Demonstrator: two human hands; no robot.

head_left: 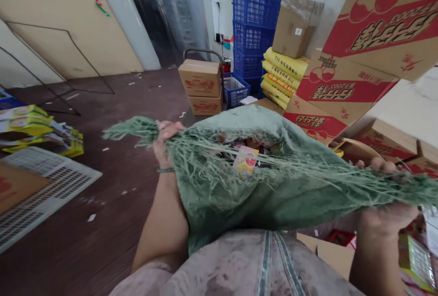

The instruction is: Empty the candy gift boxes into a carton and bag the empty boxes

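Note:
A green woven sack (232, 205) with a badly frayed mouth stretches across in front of my body. My left hand (164, 138) is closed round one bunched corner of the mouth, with a tuft of loose strands sticking out beyond it. On the other side my right hand (386, 191) grips the opposite corner, its fingers wrapped over the twisted strands. Through the gap between the strands, a pink and yellow packet (247, 159) shows among darker contents that I cannot make out.
Red-printed cartons (328, 86) are stacked at the right, beside yellow sacks (282, 77) and tall blue crates (256, 22). Two boxes (200, 79) stand on a hand trolley ahead. At the left lie a white plastic grid (65, 186) and yellow packages (30, 125). Scraps litter the floor.

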